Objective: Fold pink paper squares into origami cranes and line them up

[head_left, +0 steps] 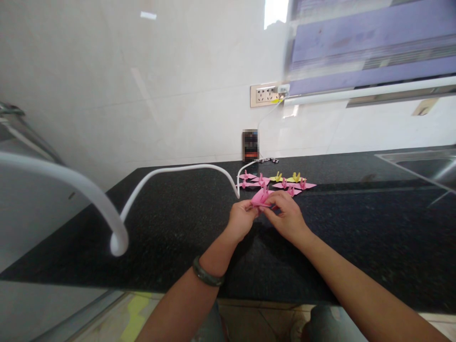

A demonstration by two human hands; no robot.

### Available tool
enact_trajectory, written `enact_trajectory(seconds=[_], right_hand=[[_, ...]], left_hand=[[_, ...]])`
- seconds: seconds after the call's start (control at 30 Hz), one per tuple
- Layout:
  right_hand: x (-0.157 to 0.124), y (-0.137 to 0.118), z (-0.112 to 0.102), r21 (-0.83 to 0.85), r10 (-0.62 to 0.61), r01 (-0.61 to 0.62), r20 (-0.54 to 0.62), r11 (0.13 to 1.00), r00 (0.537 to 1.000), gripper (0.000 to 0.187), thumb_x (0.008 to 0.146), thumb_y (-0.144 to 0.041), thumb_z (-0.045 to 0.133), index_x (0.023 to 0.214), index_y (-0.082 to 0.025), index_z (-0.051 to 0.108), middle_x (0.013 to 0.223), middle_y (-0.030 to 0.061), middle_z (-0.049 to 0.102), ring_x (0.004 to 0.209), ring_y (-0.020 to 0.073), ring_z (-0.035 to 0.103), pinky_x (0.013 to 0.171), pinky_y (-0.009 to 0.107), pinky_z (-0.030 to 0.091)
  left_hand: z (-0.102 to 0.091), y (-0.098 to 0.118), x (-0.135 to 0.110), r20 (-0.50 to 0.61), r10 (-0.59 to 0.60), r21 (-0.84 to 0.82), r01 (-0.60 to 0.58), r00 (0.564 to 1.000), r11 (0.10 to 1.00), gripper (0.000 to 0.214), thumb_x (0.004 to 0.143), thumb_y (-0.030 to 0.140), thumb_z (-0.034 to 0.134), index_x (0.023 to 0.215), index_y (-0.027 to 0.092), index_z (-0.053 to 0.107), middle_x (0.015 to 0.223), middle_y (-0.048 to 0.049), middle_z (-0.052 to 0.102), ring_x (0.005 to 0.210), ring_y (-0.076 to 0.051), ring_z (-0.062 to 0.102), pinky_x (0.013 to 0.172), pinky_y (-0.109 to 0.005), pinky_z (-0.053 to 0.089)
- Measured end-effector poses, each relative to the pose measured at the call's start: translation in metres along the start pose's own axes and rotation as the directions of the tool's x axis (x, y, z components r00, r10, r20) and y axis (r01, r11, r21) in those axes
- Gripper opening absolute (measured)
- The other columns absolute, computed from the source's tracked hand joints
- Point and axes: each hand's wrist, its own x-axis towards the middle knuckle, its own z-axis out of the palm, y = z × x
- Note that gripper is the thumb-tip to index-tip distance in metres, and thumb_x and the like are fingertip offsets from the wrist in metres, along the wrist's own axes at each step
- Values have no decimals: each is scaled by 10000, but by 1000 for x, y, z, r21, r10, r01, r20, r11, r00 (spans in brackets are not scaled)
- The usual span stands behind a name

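Observation:
A pink folded-paper crane (261, 197) is held up between both hands, over the dark countertop. My left hand (242, 219) pinches its left end between thumb and fingers; a dark bangle sits on that wrist. At the crane's right side, my right hand (288, 216) has thumb and fingertips closed on the paper. Just beyond the hands, several finished-looking pink paper cranes (261, 179) stand close together on the counter. Among them are two yellow paper cranes (296, 177), at the back right of the group. My fingers hide part of the held paper.
The black speckled countertop (171, 237) runs along a white tiled wall. A thick white bent tube (199, 167) arches across the left side. A phone-like device (250, 145) leans at the wall, below a socket (265, 95) with a cable. A sink (427, 166) lies at the right.

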Motion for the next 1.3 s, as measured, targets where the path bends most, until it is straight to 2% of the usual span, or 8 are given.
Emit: enact_trajectory(seconds=[0.1, 0.17, 0.27, 0.47, 0.57, 0.7, 0.9, 1.3], right_hand=[[1, 6, 1, -78, -13, 17, 53, 997, 999, 78, 713, -203, 528, 768, -191, 581, 755, 56, 557, 777, 201, 482, 698, 344, 394], [1, 9, 1, -124, -2, 8, 48, 992, 999, 78, 721, -207, 521, 752, -183, 588, 734, 58, 559, 760, 199, 479, 690, 339, 385], [1, 9, 2, -150, -27, 32, 37, 988, 999, 101, 734, -241, 518, 726, -180, 597, 719, 58, 568, 747, 192, 479, 685, 332, 379], [1, -2, 2, -126, -187, 199, 104, 972, 977, 131, 752, -233, 511, 737, -190, 634, 755, 43, 597, 764, 170, 476, 728, 324, 370], [1, -6, 1, -177, -170, 195, 151, 965, 974, 162, 766, -241, 493, 733, -195, 644, 779, 48, 599, 800, 180, 464, 723, 325, 369], [1, -10, 1, -221, -158, 193, 167, 956, 973, 184, 781, -238, 467, 793, -194, 645, 841, 45, 604, 840, 189, 448, 766, 333, 354], [0, -20, -2, -321, -116, 175, 193, 931, 974, 254, 777, -271, 460, 971, -177, 595, 920, 58, 583, 907, 218, 412, 823, 369, 309], [-1, -27, -2, -356, -88, 163, 218, 920, 972, 246, 767, -333, 461, 921, -213, 611, 931, 54, 552, 903, 229, 396, 811, 399, 273]], left_hand=[[3, 2, -3, 96, -70, -26, 73, 993, 997, 258, 628, 233, 607, 862, 126, 623, 781, -56, 627, 668, -113, 563, 656, -254, 443], [4, 2, -4, 109, -102, -43, 108, 989, 993, 285, 625, 240, 612, 884, 121, 611, 774, -61, 625, 666, -115, 566, 653, -257, 445], [5, 2, -3, 77, -128, -86, 135, 989, 987, 261, 618, 224, 613, 853, 111, 601, 722, -53, 617, 628, -107, 562, 634, -254, 446], [4, 2, -2, -12, -123, -180, 119, 992, 976, 165, 575, 130, 601, 739, 111, 586, 641, -12, 591, 552, -76, 528, 596, -230, 434], [3, 4, -2, -10, -144, -200, 139, 990, 970, 157, 582, 107, 574, 738, 101, 592, 625, -12, 579, 539, -72, 516, 587, -229, 425], [2, 8, -3, 78, -123, -306, 141, 989, 942, 196, 620, 144, 573, 809, 100, 592, 710, -44, 596, 601, -86, 530, 625, -245, 421], [-2, 9, 0, 124, -128, -522, 175, 984, 835, 211, 709, 255, 538, 849, 99, 560, 762, -66, 582, 603, -81, 523, 550, -202, 393], [-2, 9, -2, 157, -115, -459, 176, 981, 871, 274, 707, 330, 550, 850, 96, 551, 813, -77, 573, 646, -91, 530, 533, -187, 380]])
